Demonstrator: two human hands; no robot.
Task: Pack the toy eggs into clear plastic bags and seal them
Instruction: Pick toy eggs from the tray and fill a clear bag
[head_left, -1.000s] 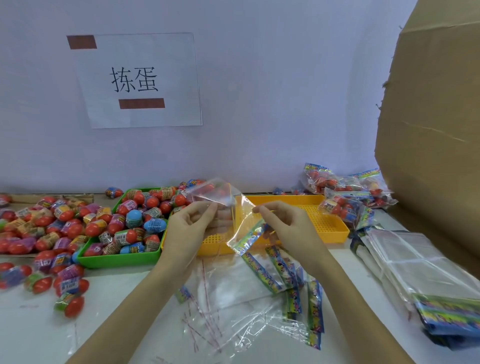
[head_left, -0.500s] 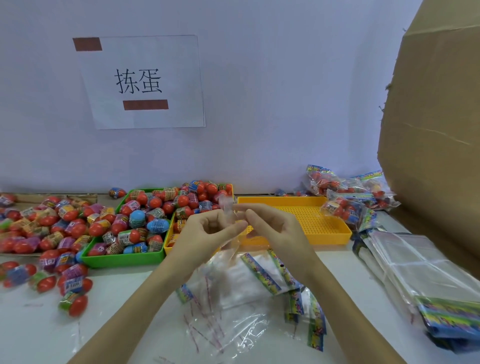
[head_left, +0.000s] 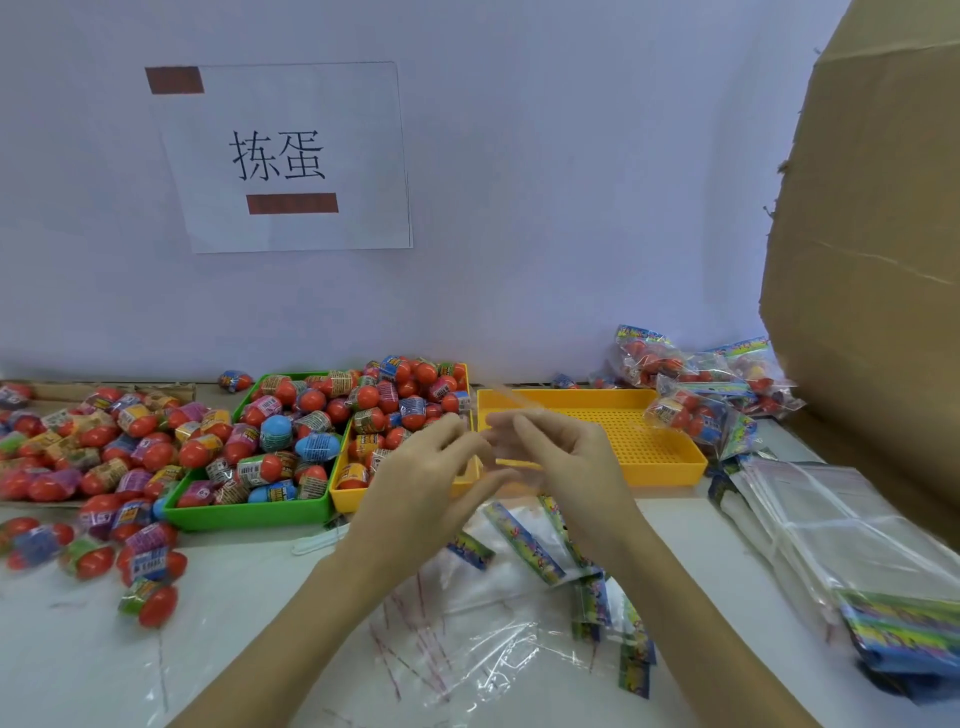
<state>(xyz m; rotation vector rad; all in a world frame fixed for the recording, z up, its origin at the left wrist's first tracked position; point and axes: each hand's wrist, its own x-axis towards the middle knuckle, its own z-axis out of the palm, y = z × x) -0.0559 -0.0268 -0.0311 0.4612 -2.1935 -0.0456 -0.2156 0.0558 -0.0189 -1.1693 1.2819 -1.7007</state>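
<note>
- Your left hand (head_left: 426, 467) and right hand (head_left: 566, 457) meet above the desk (head_left: 249, 623), in front of the trays; fingers of both are curled, pinching a clear plastic bag (head_left: 501, 452) between them.
- The bag is blurred and nearly see-through; its long axis seems to run left to right between your hands, but which end is the mouth cannot be told.
- Toy eggs (head_left: 311, 415), mostly red with printed wraps, a few blue, fill the green tray (head_left: 249, 512) and the near yellow tray (head_left: 358, 501); more lie loose at the desk's left edge.
- Filled bags (head_left: 696, 384) sit by the back right corner, beside the other yellow tray (head_left: 649, 457).
- Flat empty bags (head_left: 519, 613) lie under your wrists.
</note>
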